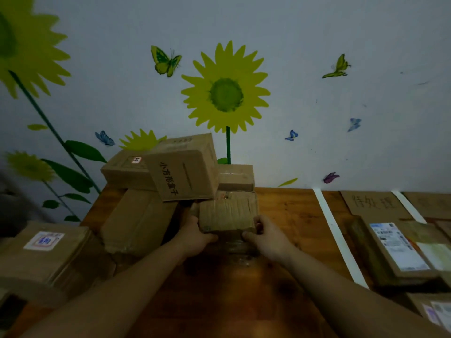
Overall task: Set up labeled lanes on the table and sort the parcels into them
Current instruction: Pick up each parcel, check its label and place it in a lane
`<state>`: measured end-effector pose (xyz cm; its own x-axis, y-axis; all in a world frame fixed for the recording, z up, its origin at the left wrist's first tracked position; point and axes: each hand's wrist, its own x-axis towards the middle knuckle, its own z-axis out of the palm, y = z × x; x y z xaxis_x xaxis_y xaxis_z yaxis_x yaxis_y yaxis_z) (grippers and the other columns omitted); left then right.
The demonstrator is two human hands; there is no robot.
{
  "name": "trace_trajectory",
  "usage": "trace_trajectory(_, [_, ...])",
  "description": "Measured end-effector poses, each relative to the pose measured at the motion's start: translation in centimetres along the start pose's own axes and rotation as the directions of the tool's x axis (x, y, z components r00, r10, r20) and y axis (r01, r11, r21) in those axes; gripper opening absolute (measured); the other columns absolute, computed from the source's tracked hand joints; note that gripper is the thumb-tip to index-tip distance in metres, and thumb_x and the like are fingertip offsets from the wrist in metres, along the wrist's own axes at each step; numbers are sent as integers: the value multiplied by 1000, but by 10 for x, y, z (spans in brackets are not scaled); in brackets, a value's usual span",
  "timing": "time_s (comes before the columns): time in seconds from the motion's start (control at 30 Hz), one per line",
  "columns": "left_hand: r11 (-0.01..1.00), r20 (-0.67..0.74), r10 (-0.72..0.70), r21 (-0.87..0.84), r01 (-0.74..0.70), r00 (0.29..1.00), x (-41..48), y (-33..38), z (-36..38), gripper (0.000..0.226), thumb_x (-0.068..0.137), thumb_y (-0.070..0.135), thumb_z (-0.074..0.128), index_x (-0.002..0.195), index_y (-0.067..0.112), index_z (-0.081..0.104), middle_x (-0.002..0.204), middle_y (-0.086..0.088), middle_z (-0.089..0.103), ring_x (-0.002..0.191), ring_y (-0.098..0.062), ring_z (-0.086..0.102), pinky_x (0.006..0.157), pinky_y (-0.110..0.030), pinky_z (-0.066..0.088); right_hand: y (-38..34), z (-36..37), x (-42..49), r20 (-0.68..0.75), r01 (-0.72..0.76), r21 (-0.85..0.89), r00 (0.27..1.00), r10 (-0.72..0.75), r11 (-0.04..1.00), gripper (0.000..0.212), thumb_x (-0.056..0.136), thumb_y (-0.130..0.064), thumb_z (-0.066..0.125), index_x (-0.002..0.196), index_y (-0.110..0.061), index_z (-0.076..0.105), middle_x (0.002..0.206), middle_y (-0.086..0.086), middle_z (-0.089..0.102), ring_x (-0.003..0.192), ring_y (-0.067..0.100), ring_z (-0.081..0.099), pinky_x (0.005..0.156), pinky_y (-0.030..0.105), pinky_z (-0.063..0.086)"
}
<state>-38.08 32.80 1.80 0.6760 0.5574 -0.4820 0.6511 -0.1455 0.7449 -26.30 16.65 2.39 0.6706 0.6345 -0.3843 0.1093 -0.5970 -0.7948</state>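
A small taped cardboard parcel (228, 212) sits at the front of a pile of brown boxes on the wooden table (288, 215). My left hand (197, 236) grips its left side and my right hand (267, 234) grips its right side. A tilted box with printed characters (185, 172) leans above it, on top of the pile. White tape strips (338, 236) mark lanes at the right. A cardboard label with handwritten characters (373, 202) lies at the head of one lane. A flat parcel with a shipping label (395, 250) lies in that lane.
A large box with a white sticker (45, 250) stands at the left, off the table's corner. More boxes (136, 220) are stacked left of my hands. Another parcel (436, 311) lies at the bottom right. The wall with sunflower decals (225, 93) closes off the far side.
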Motion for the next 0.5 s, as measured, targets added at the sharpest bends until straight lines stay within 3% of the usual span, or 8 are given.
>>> trace_trajectory(0.07, [1000, -31, 23, 0, -23, 999, -16, 1, 10, 66, 83, 24, 70, 139, 17, 35, 138, -1, 42, 122, -19, 45, 104, -34, 40, 6, -8, -13, -12, 33, -11, 999, -33, 999, 37, 93, -28, 59, 128, -22, 47, 108, -7, 58, 105, 14, 57, 94, 34, 49])
trace_trajectory(0.17, [995, -86, -3, -96, -6, 996, -47, 10, 28, 48, 86, 25, 67, 129, 20, 46, 117, 4, 52, 112, -18, 51, 100, -39, 44, 11, -22, -34, -23, 76, 30, 997, -75, 997, 42, 96, -28, 54, 136, -21, 44, 127, 1, 53, 115, 20, 55, 95, 38, 50])
trace_trajectory(0.37, [926, -165, 69, -357, -125, 984, -108, 32, 71, 59, 88, 6, 62, 140, 16, 37, 125, 2, 52, 110, -16, 51, 98, -30, 42, 34, -52, -70, -92, 166, 133, 984, -155, 977, 51, 91, -30, 59, 139, -29, 44, 139, 3, 46, 121, 24, 51, 99, 48, 48])
trace_trajectory(0.5, [910, -184, 159, -354, -216, 970, -137, 36, 80, 76, 85, 1, 63, 146, 26, 26, 139, 1, 44, 122, -17, 47, 106, -35, 38, 29, -65, -114, -109, 216, 224, 975, -196, 950, 47, 94, -17, 57, 139, -22, 45, 127, -2, 54, 115, 17, 54, 101, 42, 47])
